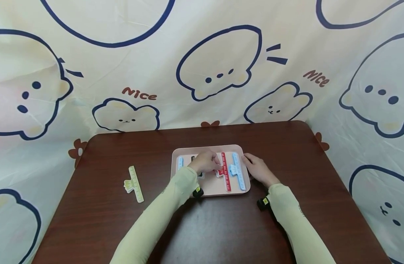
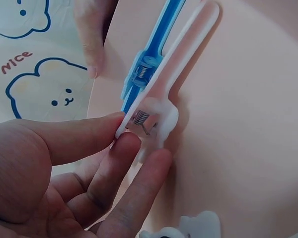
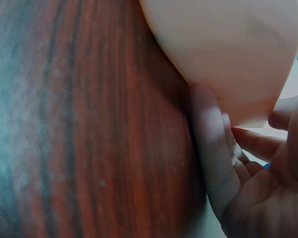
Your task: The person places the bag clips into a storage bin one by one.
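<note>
A pale pink tray (image 1: 211, 187) lies on the table with several bag clips in it. My left hand (image 1: 205, 161) reaches over it and pinches the red bag clip (image 1: 226, 176) by its side grip between thumb and fingers. In the left wrist view, this clip's pale side (image 2: 188, 54) and metal spring (image 2: 141, 117) show. To its right lies a light blue bag clip (image 1: 238, 170). My right hand (image 1: 259, 170) holds the tray's right edge, its thumb (image 3: 208, 124) against the outer wall in the right wrist view.
Another blue clip (image 1: 180, 162) lies at the tray's left end, beside a dark clip (image 1: 193, 158) mostly hidden by my left hand. A yellow-green bag clip (image 1: 136, 183) lies on the brown table (image 1: 99, 220), left of the tray. Printed cloth (image 1: 175, 113) hangs behind the table.
</note>
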A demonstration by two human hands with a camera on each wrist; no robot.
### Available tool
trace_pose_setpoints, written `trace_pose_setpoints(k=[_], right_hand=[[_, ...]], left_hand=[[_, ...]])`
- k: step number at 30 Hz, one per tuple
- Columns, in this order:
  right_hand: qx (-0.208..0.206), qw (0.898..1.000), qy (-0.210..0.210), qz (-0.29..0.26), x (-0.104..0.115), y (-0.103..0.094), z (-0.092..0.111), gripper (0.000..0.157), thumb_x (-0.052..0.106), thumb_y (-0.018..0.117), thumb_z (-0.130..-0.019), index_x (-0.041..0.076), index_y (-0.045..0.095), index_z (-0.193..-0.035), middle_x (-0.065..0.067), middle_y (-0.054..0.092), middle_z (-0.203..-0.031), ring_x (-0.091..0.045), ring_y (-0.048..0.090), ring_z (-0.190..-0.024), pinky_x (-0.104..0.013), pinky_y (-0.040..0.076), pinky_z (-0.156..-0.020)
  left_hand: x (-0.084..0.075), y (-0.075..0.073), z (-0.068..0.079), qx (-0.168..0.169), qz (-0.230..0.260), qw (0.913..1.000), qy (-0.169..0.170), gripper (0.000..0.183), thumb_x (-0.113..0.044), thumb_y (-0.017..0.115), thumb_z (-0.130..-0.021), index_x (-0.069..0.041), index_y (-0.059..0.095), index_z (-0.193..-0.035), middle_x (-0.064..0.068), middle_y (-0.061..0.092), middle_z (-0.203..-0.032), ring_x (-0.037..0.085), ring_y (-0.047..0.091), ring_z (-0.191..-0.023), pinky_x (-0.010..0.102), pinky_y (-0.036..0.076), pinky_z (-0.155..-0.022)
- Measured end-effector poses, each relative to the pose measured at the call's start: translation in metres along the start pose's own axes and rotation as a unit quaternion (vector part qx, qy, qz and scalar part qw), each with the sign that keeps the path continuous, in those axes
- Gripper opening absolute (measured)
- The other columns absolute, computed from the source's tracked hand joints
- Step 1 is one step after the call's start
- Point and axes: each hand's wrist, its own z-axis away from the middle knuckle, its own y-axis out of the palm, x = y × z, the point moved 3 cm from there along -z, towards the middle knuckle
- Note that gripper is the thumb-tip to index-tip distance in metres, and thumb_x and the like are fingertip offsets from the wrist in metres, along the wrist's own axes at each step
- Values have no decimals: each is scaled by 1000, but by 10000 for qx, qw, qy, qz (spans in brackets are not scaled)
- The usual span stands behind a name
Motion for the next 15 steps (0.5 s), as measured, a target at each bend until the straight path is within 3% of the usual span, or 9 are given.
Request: trace_pose_setpoints(k=[5,12,15], right_hand=[[0,10000,-4,-7,0,0,0,56,46,37,-112,12,43,-156,-17,60,-138,-26,65,-102,-36,57,-76],[-4,10000,-37,32,0,0,0,56,47,37,-111,13,43,-156,-16,60,-138,-25,63,-106,-40,55,-86],[11,10000,-27,-17,-1,0,-1,57,48,36,-111,13,43,-155,-16,60,-138,-25,64,-103,-39,56,-81]], left_hand=[[0,1,0,-20,-12,10000,-47,12,-18,78,-93,-8,74,-90,3,72,-84,16,62,-77,25,47,-68],[0,1,0,-40,0,9999,-129,13,-19,79,-93,-8,74,-89,3,70,-85,17,63,-76,26,49,-68],[-1,2,2,-35,3,9999,-133,13,-19,79,-93,-8,74,-89,4,70,-85,18,62,-76,27,49,-68]])
